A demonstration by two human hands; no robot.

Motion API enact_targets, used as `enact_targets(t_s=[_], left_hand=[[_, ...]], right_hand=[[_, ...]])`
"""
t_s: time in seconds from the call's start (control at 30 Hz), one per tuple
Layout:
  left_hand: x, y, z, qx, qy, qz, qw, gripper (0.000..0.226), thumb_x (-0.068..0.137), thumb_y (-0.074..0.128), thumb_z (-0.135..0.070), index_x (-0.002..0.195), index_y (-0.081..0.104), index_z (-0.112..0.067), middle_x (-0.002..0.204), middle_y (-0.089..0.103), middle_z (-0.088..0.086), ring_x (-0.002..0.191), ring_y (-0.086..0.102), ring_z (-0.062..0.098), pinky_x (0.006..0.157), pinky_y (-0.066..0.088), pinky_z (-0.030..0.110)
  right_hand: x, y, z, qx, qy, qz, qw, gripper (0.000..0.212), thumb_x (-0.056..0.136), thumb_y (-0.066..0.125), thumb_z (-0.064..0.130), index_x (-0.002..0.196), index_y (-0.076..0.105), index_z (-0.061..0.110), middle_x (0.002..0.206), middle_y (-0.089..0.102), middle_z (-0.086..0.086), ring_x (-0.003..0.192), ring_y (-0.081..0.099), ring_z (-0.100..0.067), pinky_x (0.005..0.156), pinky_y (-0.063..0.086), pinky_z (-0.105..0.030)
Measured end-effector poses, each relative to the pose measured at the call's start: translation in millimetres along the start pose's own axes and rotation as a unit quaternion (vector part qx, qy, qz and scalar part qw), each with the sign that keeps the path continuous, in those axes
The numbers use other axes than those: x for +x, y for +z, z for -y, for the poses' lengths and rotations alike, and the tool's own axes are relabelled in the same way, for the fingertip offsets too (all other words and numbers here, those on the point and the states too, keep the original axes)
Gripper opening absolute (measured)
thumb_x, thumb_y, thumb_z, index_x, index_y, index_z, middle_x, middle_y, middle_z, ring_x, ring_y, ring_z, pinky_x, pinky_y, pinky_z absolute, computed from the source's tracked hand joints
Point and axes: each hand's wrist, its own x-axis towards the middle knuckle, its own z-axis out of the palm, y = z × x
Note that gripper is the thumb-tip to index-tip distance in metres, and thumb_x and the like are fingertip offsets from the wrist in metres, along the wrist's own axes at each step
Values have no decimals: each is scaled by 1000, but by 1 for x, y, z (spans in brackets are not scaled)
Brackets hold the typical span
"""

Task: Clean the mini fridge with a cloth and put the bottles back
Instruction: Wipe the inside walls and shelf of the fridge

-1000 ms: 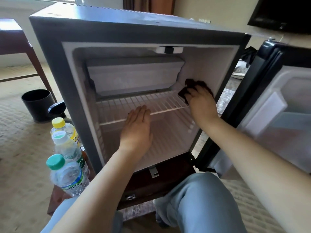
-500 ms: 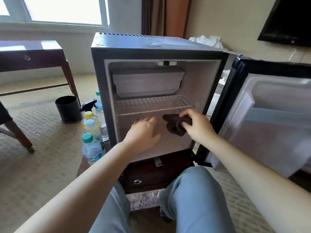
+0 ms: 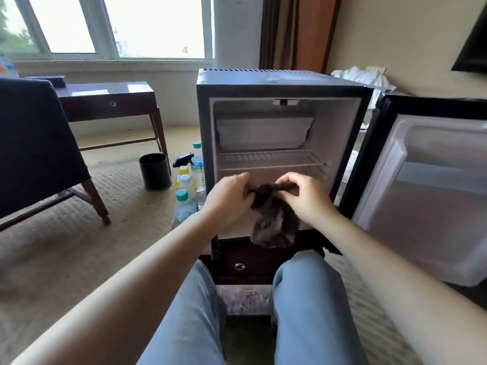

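Observation:
The black mini fridge (image 3: 284, 83) stands open in front of me, its white inside holding only a wire shelf (image 3: 268, 159). A dark brown cloth (image 3: 274, 222) hangs in front of the lower opening. My left hand (image 3: 229, 198) pinches its top left corner and my right hand (image 3: 308, 198) pinches its top right edge. Several water bottles (image 3: 185, 204) with green, white and yellow caps stand on the floor by the fridge's left side, next to a black-topped spray bottle (image 3: 183, 160).
The fridge door (image 3: 427, 185) is swung wide to the right. A black bin (image 3: 155, 171) sits on the carpet left of the bottles. A dark chair (image 3: 37, 154) and a wooden side table (image 3: 110, 101) are further left. My knees are just below the fridge.
My head has pulled back from the fridge. My right hand drew the cloth out from the shelf's right side, and my left hand left the shelf and took hold of the cloth too.

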Motion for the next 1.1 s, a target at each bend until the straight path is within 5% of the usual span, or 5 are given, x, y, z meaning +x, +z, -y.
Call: enact_targets(t_s=[0.37, 0.6, 0.8, 0.93, 1.1], left_hand=[[-15, -22, 16, 2, -11, -17, 1000, 16, 88, 58, -16, 101, 57, -8, 85, 66, 0, 76, 62, 22, 72, 55, 39], [-19, -30, 24, -46, -41, -14, 998, 24, 83, 65, -10, 107, 59, -9, 88, 66, 1, 80, 61, 19, 77, 54, 32], [-16, -31, 34, -56, -50, -12, 997, 29, 82, 65, -7, 110, 57, -12, 86, 60, -3, 82, 60, 20, 78, 51, 30], [-16, -29, 39, -51, -60, -20, 997, 27, 81, 64, -5, 103, 51, -13, 92, 64, 3, 82, 59, 24, 78, 50, 33], [-12, -25, 40, -6, -63, 2, 998, 23, 85, 64, -10, 107, 67, -7, 100, 69, 9, 91, 62, 25, 84, 48, 30]], right_hand=[[-8, 22, 6, 28, 5, -14, 999, 13, 84, 69, 6, 90, 76, 16, 81, 69, 5, 74, 60, -9, 61, 36, -1], [-7, 32, 8, 53, 10, -17, 998, 11, 87, 67, 12, 91, 73, 20, 77, 67, 7, 69, 57, -5, 59, 37, -3], [-12, 33, 7, 63, -30, -44, 997, 18, 86, 64, 5, 87, 63, 24, 70, 66, 7, 59, 58, -18, 58, 46, -28], [-11, 34, 0, 35, -42, -34, 998, 29, 88, 59, 0, 78, 71, 24, 61, 60, 10, 44, 43, -7, 47, 31, -13], [-12, 38, 3, 2, -66, -37, 997, 19, 80, 74, 14, 99, 68, 14, 101, 64, 1, 81, 56, -7, 73, 38, -13]])
